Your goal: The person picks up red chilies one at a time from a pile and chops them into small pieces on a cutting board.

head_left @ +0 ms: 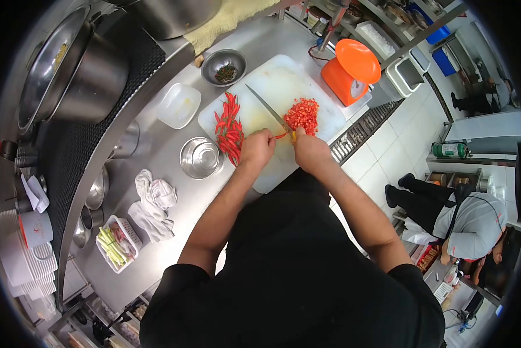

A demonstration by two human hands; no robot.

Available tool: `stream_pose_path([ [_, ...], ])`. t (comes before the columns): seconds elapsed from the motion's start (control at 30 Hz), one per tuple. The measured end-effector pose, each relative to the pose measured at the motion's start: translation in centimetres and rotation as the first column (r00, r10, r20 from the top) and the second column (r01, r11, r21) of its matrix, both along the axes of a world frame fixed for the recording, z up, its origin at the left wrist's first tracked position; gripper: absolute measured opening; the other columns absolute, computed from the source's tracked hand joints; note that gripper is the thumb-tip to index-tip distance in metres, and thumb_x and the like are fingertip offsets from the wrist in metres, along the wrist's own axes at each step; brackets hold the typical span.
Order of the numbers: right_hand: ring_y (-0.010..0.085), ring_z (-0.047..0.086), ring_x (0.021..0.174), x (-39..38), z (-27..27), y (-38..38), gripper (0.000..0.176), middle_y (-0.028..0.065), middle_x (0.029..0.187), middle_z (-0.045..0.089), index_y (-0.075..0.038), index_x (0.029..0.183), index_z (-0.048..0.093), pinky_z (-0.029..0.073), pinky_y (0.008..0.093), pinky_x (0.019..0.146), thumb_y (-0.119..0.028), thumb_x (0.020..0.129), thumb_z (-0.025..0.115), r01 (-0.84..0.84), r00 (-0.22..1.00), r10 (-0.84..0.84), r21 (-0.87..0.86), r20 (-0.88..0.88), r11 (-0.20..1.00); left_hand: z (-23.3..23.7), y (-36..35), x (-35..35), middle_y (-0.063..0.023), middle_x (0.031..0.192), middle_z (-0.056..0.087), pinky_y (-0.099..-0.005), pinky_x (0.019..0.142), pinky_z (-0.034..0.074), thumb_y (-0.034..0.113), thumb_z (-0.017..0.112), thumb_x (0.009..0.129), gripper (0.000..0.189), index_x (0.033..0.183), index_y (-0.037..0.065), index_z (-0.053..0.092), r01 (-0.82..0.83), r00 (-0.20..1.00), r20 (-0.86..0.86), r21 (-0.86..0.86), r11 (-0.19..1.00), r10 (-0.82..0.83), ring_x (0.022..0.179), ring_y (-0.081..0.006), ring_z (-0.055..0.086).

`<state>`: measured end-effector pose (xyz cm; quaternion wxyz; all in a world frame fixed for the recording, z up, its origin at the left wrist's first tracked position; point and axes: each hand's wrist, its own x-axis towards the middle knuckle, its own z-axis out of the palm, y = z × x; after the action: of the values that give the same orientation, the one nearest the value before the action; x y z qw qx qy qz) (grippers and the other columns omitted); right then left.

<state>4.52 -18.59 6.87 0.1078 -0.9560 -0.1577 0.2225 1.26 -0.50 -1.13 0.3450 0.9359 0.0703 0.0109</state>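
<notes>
Red chilli (281, 136) runs sideways over the board (272, 165), one end pinched in the fingers of the left hand (256, 149), the other beside the slanting knife (266, 106), gripped by the right hand's (314, 152) fingers.

Chopping board (260, 165) on the desk (157, 145), taken as clock centre. On the board: whole chillies (230, 130) at nine o'clock, chopped chillies (302, 116) at three, knife (267, 108) between the piles. Around the board: scale (353, 87) at two; bowl (234, 57) with herbs (225, 73) in it at eleven; tub (170, 116) at nine; second bowl (199, 158) at eight; farther out at eight, cloth (151, 211), then basket (131, 232) holding stalks (112, 246).
</notes>
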Motion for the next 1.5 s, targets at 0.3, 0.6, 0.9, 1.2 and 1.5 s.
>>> stream_pose_path([
  [0.3,0.0428,0.076,0.090,-0.8,-0.9,0.5,0.025,0.0281,0.093,0.075,0.002,0.115,0.051,0.060,0.0509,0.079,-0.018,0.101,0.057,-0.004,1.000,0.003,-0.008,-0.025,1.000,-0.3,0.1,-0.3,-0.0161,0.082,0.075,-0.0462,0.072,0.059,0.019,0.076,0.090,0.015,0.091,0.004,0.073,0.014,0.997,0.071,-0.036,0.999,-0.011,0.077,-0.0350,0.074],
  [0.6,0.0419,0.076,0.090,-1.1,-1.5,0.6,0.022,0.0273,0.093,0.075,0.002,0.115,0.051,0.061,0.0504,0.080,-0.010,0.098,0.055,0.025,0.999,-0.026,-0.014,-0.031,1.000,0.0,0.1,-0.1,-0.0164,0.084,0.074,-0.0468,0.072,0.059,0.020,0.076,0.090,0.016,0.091,0.004,0.072,0.019,0.999,0.041,-0.005,1.000,-0.019,0.077,-0.0357,0.074],
  [0.9,0.0424,0.076,0.090,-1.6,-0.6,1.3,0.025,0.0275,0.093,0.075,0.004,0.115,0.051,0.061,0.0507,0.081,-0.010,0.096,0.056,0.024,0.999,-0.024,-0.013,-0.042,1.000,-0.1,0.1,-0.1,-0.0168,0.084,0.074,-0.0478,0.072,0.058,0.020,0.076,0.091,0.016,0.091,0.005,0.072,0.029,0.999,0.042,-0.007,1.000,-0.029,0.077,-0.0369,0.073],
  [1.2,0.0427,0.076,0.089,-1.6,0.3,1.0,0.025,0.0273,0.093,0.075,0.004,0.115,0.050,0.061,0.0513,0.080,-0.010,0.096,0.055,-0.017,0.999,0.017,0.013,-0.046,1.000,0.0,0.2,-0.1,-0.0156,0.082,0.074,-0.0476,0.069,0.057,0.020,0.076,0.091,0.016,0.091,0.005,0.072,0.050,0.997,0.067,0.003,0.999,-0.050,0.075,-0.0359,0.073],
  [1.5,0.0425,0.077,0.090,-0.7,0.9,1.4,0.026,0.0275,0.097,0.075,0.004,0.117,0.049,0.061,0.0509,0.080,-0.009,0.096,0.056,-0.025,0.998,0.024,-0.012,-0.063,1.000,0.5,0.1,0.2,-0.0186,0.088,0.073,-0.0519,0.075,0.057,0.018,0.073,0.092,0.016,0.088,0.004,0.069,0.054,0.998,-0.037,-0.027,0.998,-0.055,0.082,-0.0403,0.071],
])
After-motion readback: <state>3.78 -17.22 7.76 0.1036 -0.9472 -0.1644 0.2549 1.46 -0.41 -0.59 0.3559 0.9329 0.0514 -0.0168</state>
